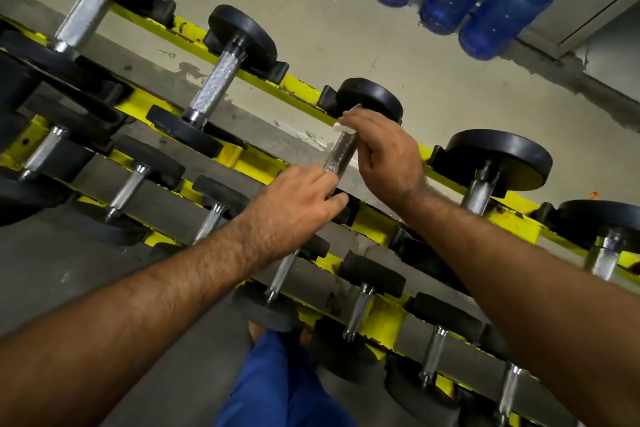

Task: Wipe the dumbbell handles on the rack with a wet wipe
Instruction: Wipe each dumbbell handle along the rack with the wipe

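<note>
Wipe (pixel 341 126) pinched in my right hand (pixel 384 156) on handle (pixel 341 152); left hand (pixel 298 204) fingers steady near end. Heavy, knurled, stiff; I stay mid-bar.

Right hand (pixel 384 156) presses a white wipe (pixel 341 126) on the dumbbell handle (pixel 341 156) — left hand (pixel 298 204) grips its lower end.

Both hands (pixel 384 156) (pixel 298 208) forward, fingers (pixel 353 120) curled.
</note>
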